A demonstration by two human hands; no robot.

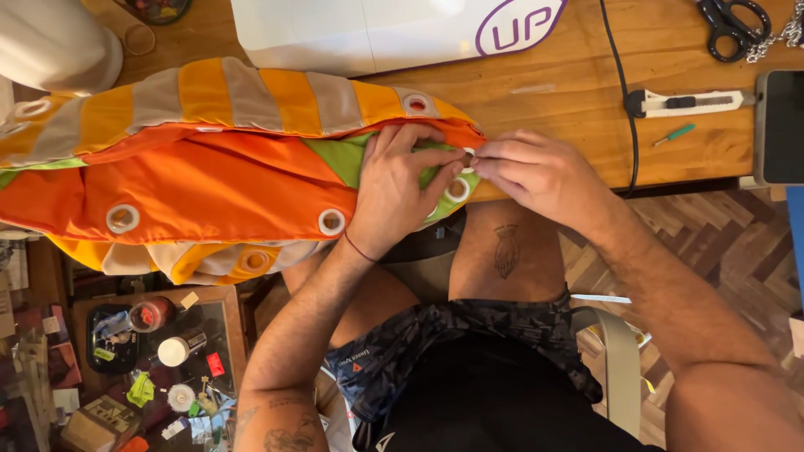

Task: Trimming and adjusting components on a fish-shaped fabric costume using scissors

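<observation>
Orange fabric point(209, 188) is gripped by the left hand point(398, 188); at its 3 o'clock, a small eyelet point(467, 156) is pinched by the right hand point(536, 172).

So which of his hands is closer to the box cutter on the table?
The right hand. It pinches the fabric's edge just left of and below the box cutter. The left hand rests on the fabric farther left.
</observation>
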